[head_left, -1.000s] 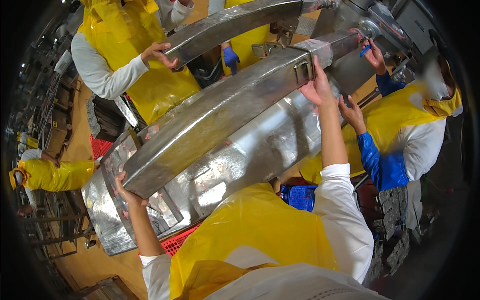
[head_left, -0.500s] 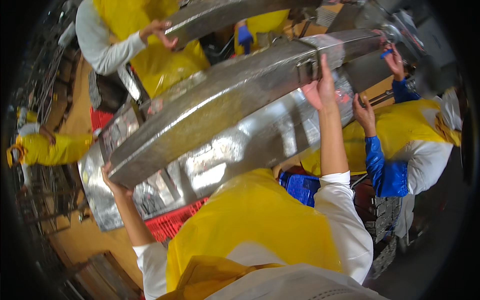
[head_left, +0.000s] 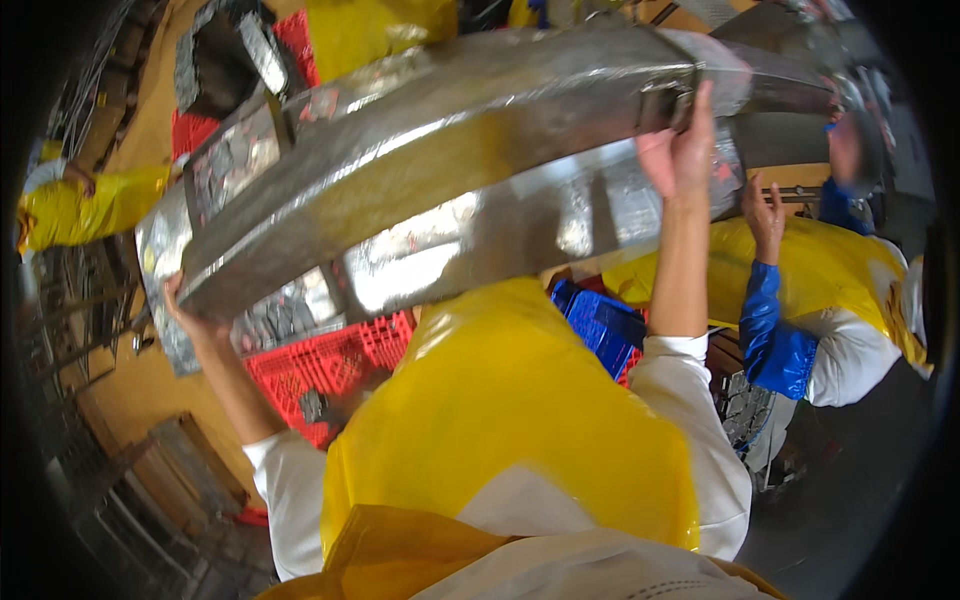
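Note:
A long, grey metal box-like piece (head_left: 430,150) with straight, shiny edges spans the view, raised in front of me above a metal table (head_left: 410,265). At its near left end, my left hand (head_left: 197,312) is closed round the corner. My right hand (head_left: 685,150) grips the other end, its fingers up against the side by a small metal handle or clasp (head_left: 665,100). The piece slants, its right end farther away. What its far side and underside look like is hidden. The right end is a little smeared by motion.
Red plastic crates (head_left: 300,375) stand below the table, and a blue crate (head_left: 600,320) is beside my apron. At right a co-worker in a yellow apron with blue sleeves (head_left: 765,330) holds a hand near the table. Another person (head_left: 90,210) stands at far left. Grey blocks (head_left: 215,60) sit beyond.
The metal piece has shifted, its right end moving right and up, with my hands still on it. The similar piece held by the person across has left the view.

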